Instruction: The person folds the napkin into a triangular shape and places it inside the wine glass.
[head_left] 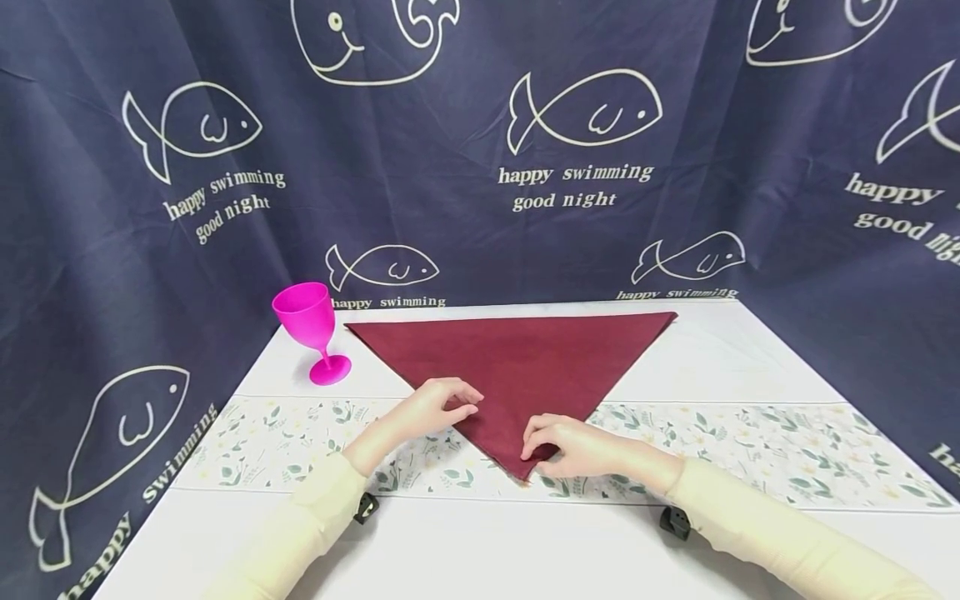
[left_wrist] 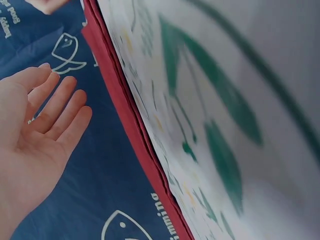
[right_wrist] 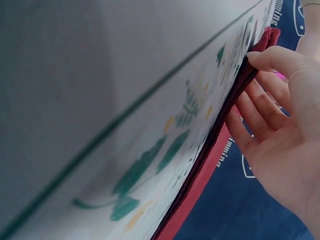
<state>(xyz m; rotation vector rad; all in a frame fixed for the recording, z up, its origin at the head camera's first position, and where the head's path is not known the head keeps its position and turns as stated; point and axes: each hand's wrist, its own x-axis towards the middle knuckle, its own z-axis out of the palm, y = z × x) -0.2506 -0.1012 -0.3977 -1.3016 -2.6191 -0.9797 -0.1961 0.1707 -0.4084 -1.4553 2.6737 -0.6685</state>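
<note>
A dark red cloth (head_left: pixel 517 358), folded into a triangle, lies flat with its point towards me. My right hand (head_left: pixel 573 446) is at that near point, its fingertips on the cloth and its thumb at the edge. In the right wrist view the thumb of the right hand (right_wrist: pixel 282 115) presses the cloth's layered edge (right_wrist: pixel 215 130), with the fingers on the far side. My left hand (head_left: pixel 435 406) hovers over the cloth's left edge, fingers loosely bent and holding nothing. The left wrist view shows the left hand (left_wrist: pixel 45 125) apart from the cloth's edge (left_wrist: pixel 127 117).
A bright pink goblet (head_left: pixel 306 317) stands upright at the back left, beside the cloth's left corner. The white table (head_left: pixel 465 542) has a leaf-patterned band (head_left: pixel 720 450) across it. Dark blue curtains (head_left: pixel 465 183) with fish drawings enclose the table at the back and sides.
</note>
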